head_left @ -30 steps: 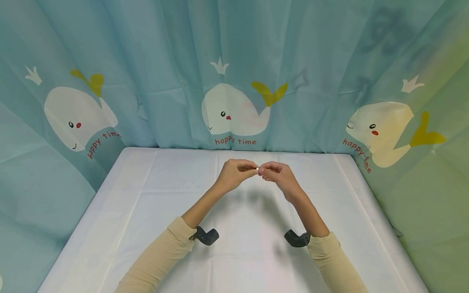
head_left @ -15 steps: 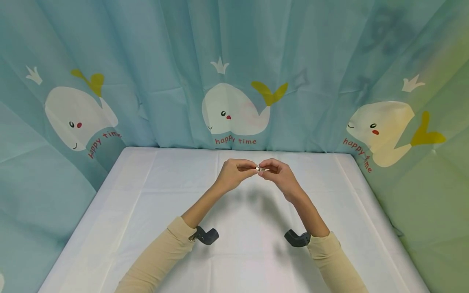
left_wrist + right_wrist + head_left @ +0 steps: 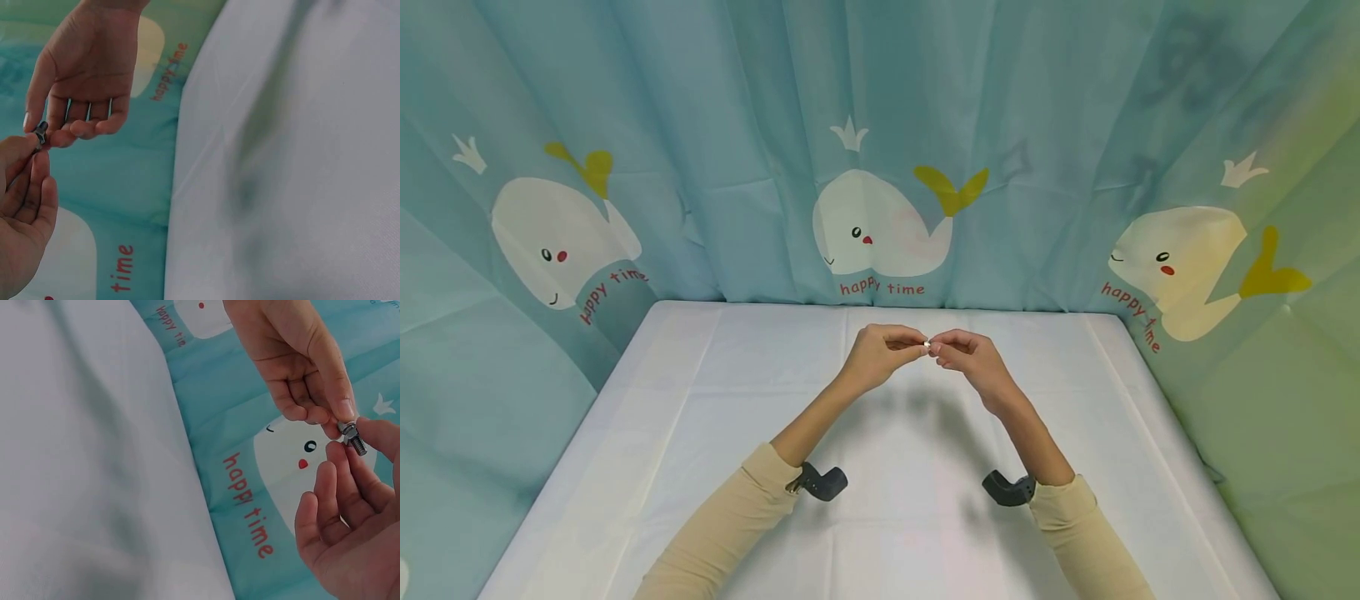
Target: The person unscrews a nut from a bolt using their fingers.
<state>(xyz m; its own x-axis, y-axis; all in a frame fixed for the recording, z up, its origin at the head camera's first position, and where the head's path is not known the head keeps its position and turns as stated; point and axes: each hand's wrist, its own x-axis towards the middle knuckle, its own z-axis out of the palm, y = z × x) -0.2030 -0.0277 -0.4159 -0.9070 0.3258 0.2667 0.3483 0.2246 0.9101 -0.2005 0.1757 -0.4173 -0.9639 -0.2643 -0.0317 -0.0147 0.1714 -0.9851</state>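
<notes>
Nearest: beige sleeves (image 3: 722, 525), L & R, w/ dk. fittings (image 3: 825, 484) at cuffs. L hand (image 3: 876, 358): thumb & fingertip pinched on one end of sm. metal bolt (image 3: 353, 439), threaded tip visible. R hand (image 3: 977, 364): thumb & fingertip closed abt. same bolt, other fingers part-curled. Bolt located betw. hands, above white counter (image 3: 880, 483); shadows (image 3: 951, 417) below. Far side: blue curtain (image 3: 700, 100) w/ whale prints (image 3: 895, 233).
</notes>
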